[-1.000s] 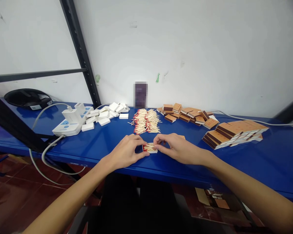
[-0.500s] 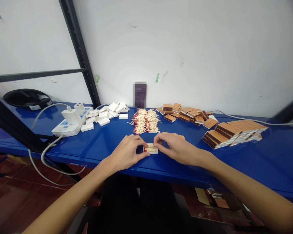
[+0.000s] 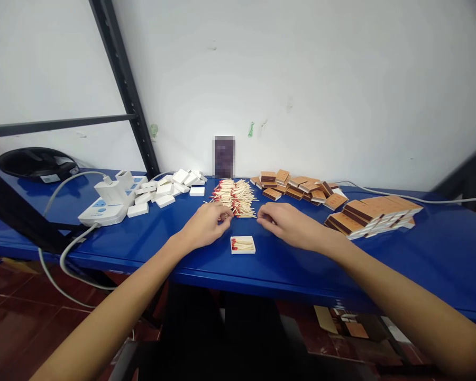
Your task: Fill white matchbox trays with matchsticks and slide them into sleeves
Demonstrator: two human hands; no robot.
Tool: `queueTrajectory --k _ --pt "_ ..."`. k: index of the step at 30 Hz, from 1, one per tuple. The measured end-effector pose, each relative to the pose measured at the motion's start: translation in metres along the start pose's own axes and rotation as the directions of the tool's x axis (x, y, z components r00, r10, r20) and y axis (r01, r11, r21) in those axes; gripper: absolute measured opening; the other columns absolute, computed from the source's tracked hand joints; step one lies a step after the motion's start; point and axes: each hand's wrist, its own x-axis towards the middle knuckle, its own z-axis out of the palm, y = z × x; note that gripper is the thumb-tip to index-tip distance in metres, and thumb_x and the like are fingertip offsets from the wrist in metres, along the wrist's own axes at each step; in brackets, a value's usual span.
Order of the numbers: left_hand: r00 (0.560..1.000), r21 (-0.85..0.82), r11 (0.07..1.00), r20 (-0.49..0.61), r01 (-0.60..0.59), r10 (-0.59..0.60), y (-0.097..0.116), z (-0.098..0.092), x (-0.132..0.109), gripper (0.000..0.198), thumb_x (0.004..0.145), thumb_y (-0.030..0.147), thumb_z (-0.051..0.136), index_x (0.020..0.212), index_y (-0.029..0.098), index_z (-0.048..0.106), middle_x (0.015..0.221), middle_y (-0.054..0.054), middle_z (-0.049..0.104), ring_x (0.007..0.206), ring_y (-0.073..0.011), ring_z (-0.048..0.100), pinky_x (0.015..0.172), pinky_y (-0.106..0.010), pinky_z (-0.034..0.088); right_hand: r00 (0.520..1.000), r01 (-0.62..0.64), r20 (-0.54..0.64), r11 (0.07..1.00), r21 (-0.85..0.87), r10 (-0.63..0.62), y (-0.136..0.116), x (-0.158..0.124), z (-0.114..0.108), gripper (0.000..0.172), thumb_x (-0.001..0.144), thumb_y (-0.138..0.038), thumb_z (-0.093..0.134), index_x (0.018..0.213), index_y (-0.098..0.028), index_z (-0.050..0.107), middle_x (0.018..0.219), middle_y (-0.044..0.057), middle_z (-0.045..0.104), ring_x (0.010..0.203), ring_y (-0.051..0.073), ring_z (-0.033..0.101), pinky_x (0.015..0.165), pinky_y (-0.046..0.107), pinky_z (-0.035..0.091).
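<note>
A white matchbox tray (image 3: 254,246) lies on the blue table with red-headed matches (image 3: 243,244) inside it, and neither hand touches it. Behind it is a large pile of loose matches (image 3: 236,197). My left hand (image 3: 207,225) is at the pile's near left edge, fingers curled, thumb apart from them. My right hand (image 3: 287,225) is by the near right edge, with a small gap between thumb and bent fingers. I see nothing held in either hand.
White matchbox trays (image 3: 165,189) lie heaped at left, beside a power strip (image 3: 105,209) with white cables. Brown matchbox sleeves (image 3: 301,182) are scattered at right, near stacked matchboxes (image 3: 375,214). A black metal post (image 3: 125,79) rises at left. A blurred dark rectangle (image 3: 224,157) stands against the wall.
Both hands have let go of the filled tray and moved forward to the loose pile. The tray now lies by itself on the table. The view has shifted slightly.
</note>
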Motion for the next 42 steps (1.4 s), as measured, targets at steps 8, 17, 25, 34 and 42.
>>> queueTrajectory --k 8,17,25,34,42 --pt "0.986 0.362 0.927 0.159 -0.097 0.041 0.002 0.014 0.027 0.021 0.094 0.027 0.053 0.100 0.020 0.072 0.094 -0.009 0.062 0.095 -0.0268 0.060 0.082 -0.038 0.044 0.994 0.001 0.105 0.989 -0.148 0.014 0.012 0.026 0.007 0.015 0.092 -0.015 0.048 0.096 -0.017 0.062 0.097 0.010 0.065 0.088 0.021 0.060 0.069 0.029 0.038" --pt "0.986 0.363 0.930 0.169 -0.067 0.005 0.004 0.013 0.024 0.019 0.095 0.024 0.051 0.094 0.017 0.068 0.096 -0.009 0.062 0.097 -0.0264 0.059 0.083 -0.038 0.043 0.996 -0.019 0.085 0.995 -0.095 0.027 0.026 0.025 0.013 0.015 0.093 -0.020 0.050 0.092 -0.017 0.065 0.093 0.008 0.067 0.084 0.020 0.060 0.070 0.029 0.038" --pt "0.979 0.324 0.943 0.202 -0.077 0.011 0.006 0.001 0.009 0.017 0.095 0.023 0.052 0.092 0.017 0.067 0.096 -0.008 0.063 0.094 -0.0250 0.059 0.083 -0.038 0.042 0.999 0.019 0.049 0.999 -0.035 -0.017 0.021 0.026 0.014 0.017 0.094 -0.022 0.049 0.087 -0.016 0.063 0.087 0.008 0.067 0.076 0.018 0.058 0.069 0.029 0.037" --pt "0.963 0.325 0.939 0.270 -0.116 0.025 0.004 -0.005 0.006 0.018 0.096 0.022 0.046 0.094 0.016 0.063 0.095 -0.009 0.064 0.091 -0.0237 0.058 0.080 -0.036 0.042 0.995 -0.027 0.091 0.997 -0.065 0.033 0.019 0.028 0.020 0.014 0.092 -0.017 0.047 0.084 -0.017 0.059 0.088 0.008 0.065 0.077 0.017 0.057 0.069 0.028 0.037" --pt "0.951 0.354 0.928 0.309 -0.116 0.001 0.003 -0.006 0.004 0.021 0.099 0.022 0.040 0.093 0.015 0.058 0.097 -0.010 0.064 0.087 -0.0228 0.056 0.080 -0.037 0.041 0.999 -0.020 0.048 1.000 0.000 0.020 0.017 0.021 0.015 0.013 0.091 -0.017 0.047 0.081 -0.018 0.054 0.082 0.005 0.062 0.070 0.015 0.052 0.064 0.027 0.035"
